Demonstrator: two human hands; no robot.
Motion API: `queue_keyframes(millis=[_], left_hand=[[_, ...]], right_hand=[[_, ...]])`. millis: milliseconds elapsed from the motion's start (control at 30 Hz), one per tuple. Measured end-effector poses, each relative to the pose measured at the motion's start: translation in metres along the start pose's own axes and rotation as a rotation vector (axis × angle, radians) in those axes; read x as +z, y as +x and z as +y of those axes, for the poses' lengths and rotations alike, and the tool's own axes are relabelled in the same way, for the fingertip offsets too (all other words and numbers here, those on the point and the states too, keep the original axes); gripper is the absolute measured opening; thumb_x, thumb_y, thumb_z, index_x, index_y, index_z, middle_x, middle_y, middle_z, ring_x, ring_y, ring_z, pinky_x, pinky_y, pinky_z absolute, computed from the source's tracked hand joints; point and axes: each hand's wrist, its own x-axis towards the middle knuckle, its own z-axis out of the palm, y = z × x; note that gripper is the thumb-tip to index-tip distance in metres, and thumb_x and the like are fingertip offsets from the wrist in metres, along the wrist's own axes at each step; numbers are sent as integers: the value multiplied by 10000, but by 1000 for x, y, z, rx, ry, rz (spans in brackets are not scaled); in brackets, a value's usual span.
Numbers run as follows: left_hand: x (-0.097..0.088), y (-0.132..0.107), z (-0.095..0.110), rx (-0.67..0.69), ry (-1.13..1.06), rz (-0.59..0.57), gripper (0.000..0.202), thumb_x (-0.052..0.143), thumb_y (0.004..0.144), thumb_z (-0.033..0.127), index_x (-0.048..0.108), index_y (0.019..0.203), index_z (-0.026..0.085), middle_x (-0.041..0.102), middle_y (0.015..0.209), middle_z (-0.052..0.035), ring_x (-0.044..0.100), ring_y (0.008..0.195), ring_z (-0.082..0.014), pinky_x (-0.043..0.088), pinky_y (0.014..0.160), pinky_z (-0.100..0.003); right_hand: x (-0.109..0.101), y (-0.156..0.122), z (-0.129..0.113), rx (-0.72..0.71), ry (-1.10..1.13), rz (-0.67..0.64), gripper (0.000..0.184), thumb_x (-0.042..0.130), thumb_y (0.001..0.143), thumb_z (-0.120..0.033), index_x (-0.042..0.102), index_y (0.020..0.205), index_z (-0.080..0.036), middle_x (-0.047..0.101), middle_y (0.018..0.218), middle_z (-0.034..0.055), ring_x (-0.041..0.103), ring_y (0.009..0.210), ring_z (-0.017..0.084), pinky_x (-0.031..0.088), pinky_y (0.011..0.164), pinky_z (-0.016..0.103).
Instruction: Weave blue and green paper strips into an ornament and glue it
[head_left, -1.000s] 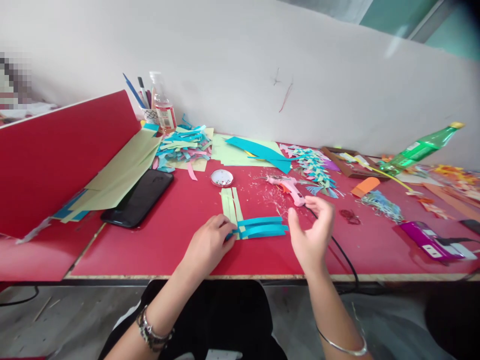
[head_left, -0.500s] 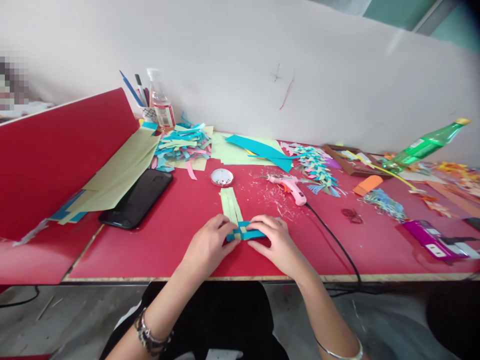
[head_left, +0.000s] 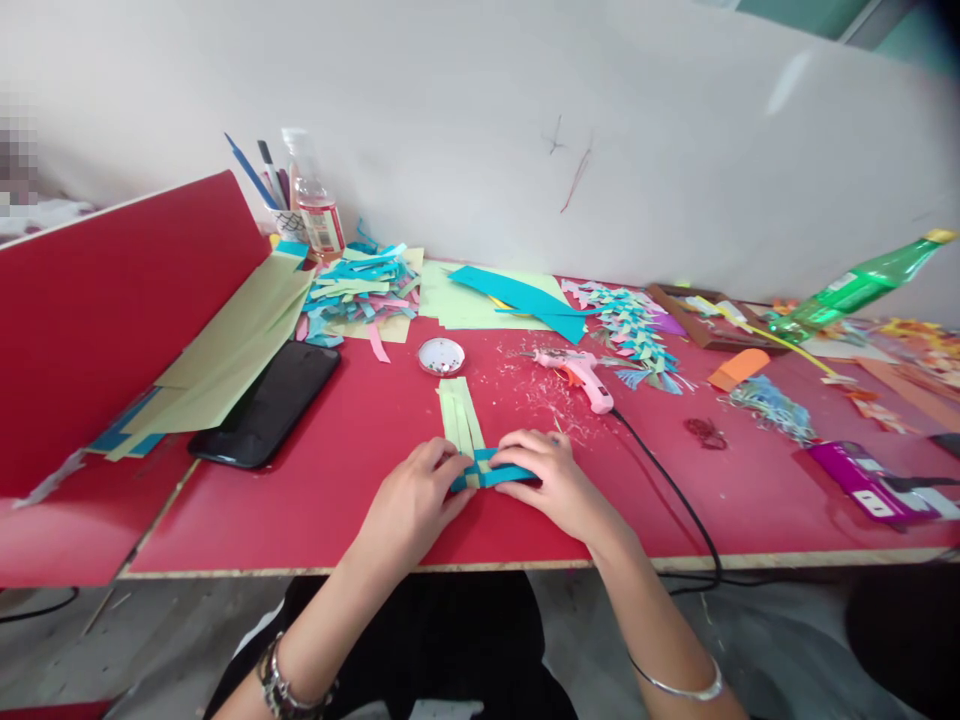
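- Weaving step, I judge: left hand [head_left: 416, 500] pinches the green strips [head_left: 459, 415] where the blue strips [head_left: 499, 472] cross, near the table [head_left: 337, 480] edge.
- Right hand [head_left: 559, 485] grips the blue strips flat; the next tuck needs that crossing pinned.

1. You're facing a plain off-white wall [head_left: 480, 110] that runs right across, with a couple of thin scratch marks [head_left: 574, 180] on it.
2. Up in your top right corner, a teal-green surface [head_left: 810, 15] shows past the wall's edge.
3. Below you, a red worktop [head_left: 330, 480] with a pale front edge.
4. Under it, grey floor [head_left: 765, 630]; the light is soft and even.
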Motion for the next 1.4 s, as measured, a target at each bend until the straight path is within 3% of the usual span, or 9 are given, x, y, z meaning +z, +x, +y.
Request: queue_keyframes(millis=[367,567,933,1400], left_hand=[[-7,2,-2,88,115,-62,203,426,839,274,568,962,197,539,902,-52,524,815,-164,456,691,-276],[-7,2,-5,89,69,-63,217,413,848,270,582,962,195,543,924,-59,522,844,-164,461,722,-278],[-2,1,-9,80,-13,-25,199,445,829,241,582,964,189,545,928,-60,529,855,-160,472,741,-279],[-4,3,-7,112,11,-41,202,435,828,212,578,971,208,550,924,-52,520,829,-153,457,721,-269]], right_hand=[[5,3,-1,2,-42,28,140,506,803,-353,578,872,-255,571,973,12,511,925,166,246,852,355],[4,3,-1,-1,-13,23,141,531,783,-336,579,898,-270,528,1120,14,461,1060,182,243,892,365],[5,8,-1,5,46,15,107,553,776,-325,588,858,-265,584,1069,-3,502,991,169,239,837,354],[9,10,-5,12,-53,18,158,556,769,-352,586,888,-252,580,1055,18,500,980,178,263,790,340]])
